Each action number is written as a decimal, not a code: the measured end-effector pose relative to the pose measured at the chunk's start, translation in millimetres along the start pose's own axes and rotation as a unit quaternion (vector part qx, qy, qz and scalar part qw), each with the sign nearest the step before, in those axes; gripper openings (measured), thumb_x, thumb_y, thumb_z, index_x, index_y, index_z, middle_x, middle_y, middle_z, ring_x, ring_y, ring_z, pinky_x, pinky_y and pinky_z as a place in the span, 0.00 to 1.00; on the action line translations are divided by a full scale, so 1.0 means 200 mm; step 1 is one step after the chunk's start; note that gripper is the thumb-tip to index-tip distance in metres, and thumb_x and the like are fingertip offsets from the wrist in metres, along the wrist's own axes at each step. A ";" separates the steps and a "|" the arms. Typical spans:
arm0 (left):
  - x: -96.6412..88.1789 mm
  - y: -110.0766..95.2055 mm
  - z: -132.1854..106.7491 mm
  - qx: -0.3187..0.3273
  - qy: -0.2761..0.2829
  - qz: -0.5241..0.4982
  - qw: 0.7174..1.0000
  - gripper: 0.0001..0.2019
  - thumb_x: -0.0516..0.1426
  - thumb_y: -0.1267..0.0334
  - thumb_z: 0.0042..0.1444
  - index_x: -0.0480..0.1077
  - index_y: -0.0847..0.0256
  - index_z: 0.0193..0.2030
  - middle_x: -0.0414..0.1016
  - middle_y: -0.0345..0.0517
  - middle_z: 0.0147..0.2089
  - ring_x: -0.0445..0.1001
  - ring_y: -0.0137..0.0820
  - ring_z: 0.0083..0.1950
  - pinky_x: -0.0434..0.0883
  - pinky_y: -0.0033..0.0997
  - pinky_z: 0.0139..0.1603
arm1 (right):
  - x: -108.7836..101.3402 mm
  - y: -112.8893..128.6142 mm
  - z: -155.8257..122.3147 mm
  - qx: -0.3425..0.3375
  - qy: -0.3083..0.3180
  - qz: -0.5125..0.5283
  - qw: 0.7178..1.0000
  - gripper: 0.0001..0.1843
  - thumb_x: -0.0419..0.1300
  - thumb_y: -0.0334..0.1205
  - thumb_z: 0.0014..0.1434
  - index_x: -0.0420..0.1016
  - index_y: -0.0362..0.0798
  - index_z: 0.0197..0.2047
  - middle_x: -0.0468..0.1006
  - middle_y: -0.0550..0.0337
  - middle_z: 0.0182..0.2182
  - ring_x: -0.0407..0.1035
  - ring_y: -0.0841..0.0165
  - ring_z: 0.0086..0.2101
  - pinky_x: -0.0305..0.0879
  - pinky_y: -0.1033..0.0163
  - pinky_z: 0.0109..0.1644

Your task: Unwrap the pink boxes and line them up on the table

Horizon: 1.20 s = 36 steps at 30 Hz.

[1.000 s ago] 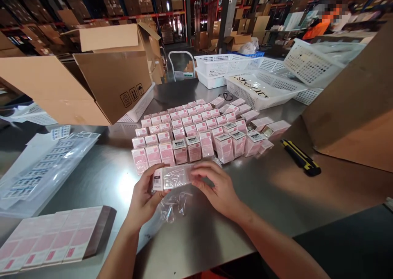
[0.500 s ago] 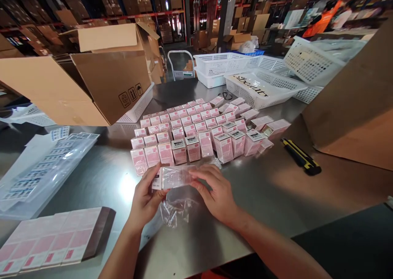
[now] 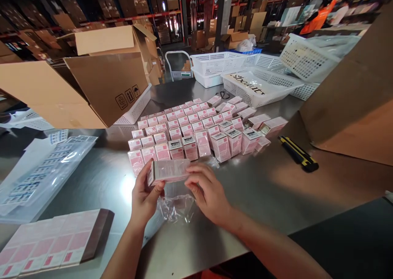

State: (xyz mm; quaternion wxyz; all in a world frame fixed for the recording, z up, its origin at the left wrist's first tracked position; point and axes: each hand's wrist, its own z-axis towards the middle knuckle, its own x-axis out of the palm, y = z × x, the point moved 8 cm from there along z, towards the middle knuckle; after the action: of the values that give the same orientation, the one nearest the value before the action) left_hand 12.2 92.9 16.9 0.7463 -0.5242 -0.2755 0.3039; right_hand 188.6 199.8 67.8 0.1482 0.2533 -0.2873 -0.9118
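A white glare burns on the metal table [image 3: 260, 189] left of centre, and smaller glints catch the clear wrapper [image 3: 176, 209]. The shelves [image 3: 164, 14] along the top look dim and soft; towards the right edge, wide-angle stretch distorts the cardboard box [image 3: 353, 90].

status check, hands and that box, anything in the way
Left hand gripping small box. Right hand curled at its other end, contact unclear. Crumpled clear film on tabletop between the hands.
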 end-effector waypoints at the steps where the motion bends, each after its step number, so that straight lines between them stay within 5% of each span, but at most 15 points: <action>1: 0.00 0.00 0.00 -0.001 0.001 0.003 1.000 0.30 0.69 0.58 0.52 0.67 0.52 0.61 0.75 0.47 0.50 0.69 0.22 0.23 0.71 0.24 0.16 | 0.00 -0.01 0.00 0.011 0.000 0.007 1.000 0.09 0.55 0.34 0.69 0.74 0.53 0.49 0.77 0.55 0.46 0.72 0.64 0.50 0.73 0.54 0.55; 4: 0.02 0.00 -0.01 -0.005 0.018 0.027 0.999 0.30 0.68 0.56 0.52 0.68 0.55 0.60 0.76 0.48 0.48 0.69 0.22 0.21 0.72 0.25 0.17 | -0.02 -0.03 0.01 0.032 -0.004 -0.003 0.999 0.18 0.55 0.34 0.70 0.71 0.56 0.60 0.77 0.56 0.43 0.73 0.66 0.45 0.75 0.56 0.50; 12: 0.06 0.01 -0.04 -0.008 0.018 0.033 0.999 0.29 0.68 0.56 0.53 0.69 0.56 0.60 0.75 0.42 0.37 0.68 0.23 0.21 0.71 0.24 0.18 | -0.04 -0.02 0.00 0.015 -0.049 -0.019 0.999 0.14 0.56 0.29 0.67 0.77 0.55 0.49 0.76 0.58 0.38 0.72 0.66 0.42 0.74 0.58 0.46; 19: 0.05 0.04 -0.03 -0.058 0.004 0.009 0.998 0.33 0.70 0.56 0.48 0.70 0.56 0.61 0.76 0.46 0.45 0.68 0.23 0.25 0.71 0.24 0.20 | -0.07 0.04 -0.01 -0.039 -0.061 -0.091 0.993 0.14 0.53 0.25 0.65 0.74 0.51 0.45 0.73 0.56 0.36 0.71 0.65 0.40 0.73 0.58 0.44; 24: 0.02 0.03 0.01 -0.134 -0.033 -0.071 0.988 0.29 0.70 0.50 0.46 0.74 0.60 0.54 0.75 0.40 0.35 0.65 0.22 0.21 0.66 0.23 0.17 | -0.03 0.05 -0.01 -0.023 -0.011 -0.037 0.999 0.13 0.49 0.26 0.67 0.70 0.52 0.42 0.71 0.57 0.37 0.71 0.67 0.41 0.75 0.60 0.46; 28: -0.01 0.08 0.04 -0.229 -0.065 -0.153 0.959 0.27 0.72 0.50 0.40 0.75 0.64 0.43 0.66 0.33 0.22 0.59 0.21 0.15 0.57 0.21 0.14 | 0.01 0.12 0.00 -0.109 0.052 -0.022 0.992 0.11 0.53 0.29 0.67 0.71 0.53 0.36 0.72 0.59 0.37 0.67 0.66 0.44 0.70 0.54 0.58; 32: -0.07 0.12 0.08 -0.274 -0.085 -0.183 0.940 0.26 0.74 0.53 0.36 0.76 0.67 0.39 0.74 0.42 0.28 0.71 0.27 0.24 0.67 0.24 0.23 | 0.06 0.16 0.00 -0.173 0.156 -0.026 0.972 0.14 0.53 0.25 0.65 0.71 0.53 0.32 0.78 0.63 0.44 0.61 0.66 0.55 0.62 0.58 0.62; 36: -0.12 0.15 0.09 -0.275 -0.090 -0.140 0.947 0.25 0.74 0.53 0.33 0.76 0.66 0.36 0.76 0.43 0.28 0.71 0.28 0.24 0.64 0.24 0.22 | 0.09 0.13 -0.03 -0.175 0.234 -0.031 0.956 0.13 0.52 0.30 0.69 0.73 0.53 0.36 0.80 0.69 0.34 0.65 0.67 0.49 0.50 0.54 0.66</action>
State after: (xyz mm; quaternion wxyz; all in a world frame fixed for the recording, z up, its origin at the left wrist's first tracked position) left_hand -22.5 93.9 -8.6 0.5806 -0.6354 -0.4851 0.1548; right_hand 180.3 168.9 73.0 0.2251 0.4382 -0.0730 -0.8672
